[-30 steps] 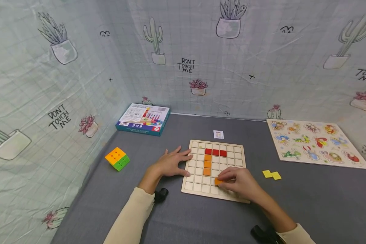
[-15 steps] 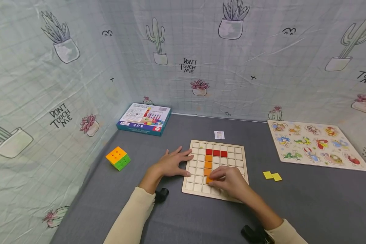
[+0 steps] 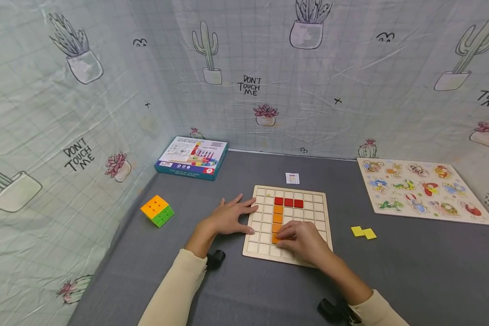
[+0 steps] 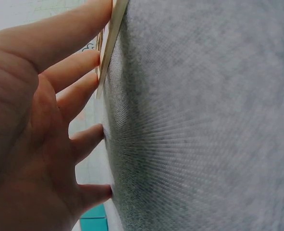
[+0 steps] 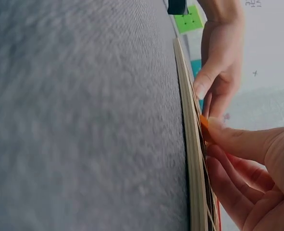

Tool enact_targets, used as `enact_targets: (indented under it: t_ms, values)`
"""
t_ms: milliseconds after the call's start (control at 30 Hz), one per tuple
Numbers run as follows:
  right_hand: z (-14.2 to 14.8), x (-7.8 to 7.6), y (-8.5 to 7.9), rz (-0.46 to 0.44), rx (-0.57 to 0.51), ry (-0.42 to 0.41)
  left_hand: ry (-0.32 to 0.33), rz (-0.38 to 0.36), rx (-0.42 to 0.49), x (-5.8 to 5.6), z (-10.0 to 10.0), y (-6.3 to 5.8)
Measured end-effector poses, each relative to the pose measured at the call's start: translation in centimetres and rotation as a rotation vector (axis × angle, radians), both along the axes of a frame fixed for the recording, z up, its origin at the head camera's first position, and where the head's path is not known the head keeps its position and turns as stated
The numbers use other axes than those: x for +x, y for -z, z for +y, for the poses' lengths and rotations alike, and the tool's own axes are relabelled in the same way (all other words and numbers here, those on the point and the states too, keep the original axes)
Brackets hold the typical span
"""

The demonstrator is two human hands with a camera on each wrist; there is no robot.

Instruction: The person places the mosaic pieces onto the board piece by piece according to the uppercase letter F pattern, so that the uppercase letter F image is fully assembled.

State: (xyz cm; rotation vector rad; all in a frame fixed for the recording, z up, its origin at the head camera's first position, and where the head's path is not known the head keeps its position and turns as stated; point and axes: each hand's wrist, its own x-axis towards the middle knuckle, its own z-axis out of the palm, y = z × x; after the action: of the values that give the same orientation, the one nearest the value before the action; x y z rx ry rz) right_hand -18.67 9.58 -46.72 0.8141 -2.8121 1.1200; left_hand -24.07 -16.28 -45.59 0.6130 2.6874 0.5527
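Observation:
A wooden grid board (image 3: 265,248) lies on the grey cloth in front of me. Three red square tiles (image 3: 288,203) form a row near its far side, and orange tiles (image 3: 277,218) run in a column down from the left one. My right hand (image 3: 303,242) pinches an orange tile (image 3: 275,238) at the near end of that column; the right wrist view shows this orange tile (image 5: 204,126) under the thumb, at the board's surface. My left hand (image 3: 228,218) rests with spread fingers on the board's left edge, thumb and fingertips touching it.
Two yellow tiles (image 3: 363,232) lie right of the board. A small printed card (image 3: 292,178) sits behind it. A puzzle cube (image 3: 157,211) and a flat box (image 3: 192,158) are on the left. An insect picture board (image 3: 425,192) lies at the far right.
My right hand has carried the orange tile leftward across the board to the near end of the orange column. The left hand has stayed at the board's edge.

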Motion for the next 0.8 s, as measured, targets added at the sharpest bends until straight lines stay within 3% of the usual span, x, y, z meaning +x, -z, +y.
enact_targets:
  t_ms: [800]
  values:
    - [-0.46, 0.39, 0.34, 0.053, 0.03, 0.04, -0.008, -0.007, -0.009, -0.01, 0.09, 0.01]
